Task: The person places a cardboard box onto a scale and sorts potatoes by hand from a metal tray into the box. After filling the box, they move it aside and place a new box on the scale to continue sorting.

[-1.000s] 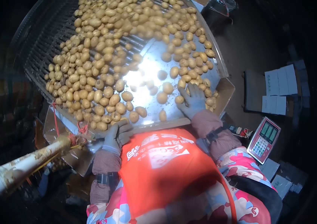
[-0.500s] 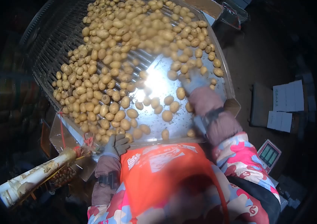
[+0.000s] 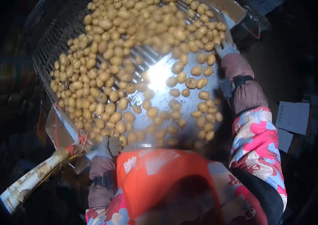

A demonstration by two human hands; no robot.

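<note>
Potatoes [image 3: 102, 77] lie heaped over a slatted metal grate and spread onto a smooth metal tray [image 3: 159, 95]. My left hand [image 3: 108, 146], in a grey glove, rests at the near left edge of the tray beside the nearest potatoes, its fingers stretched out and nothing seen in them. At the far right rim my right hand [image 3: 225, 48], in a pale glove, reaches out with fingers apart, close to the potatoes there. Several potatoes on the near part of the tray are blurred.
A white tube [image 3: 35, 182] with peeling tape sticks out at the lower left, near red string [image 3: 82, 139]. To the right are white papers [image 3: 293, 117] with handwriting. An open cardboard box [image 3: 228, 11] stands beyond the far right rim.
My right hand has moved from the middle right of the tray out to its far right rim. More potatoes lie on the near part of the tray. My left hand has barely shifted.
</note>
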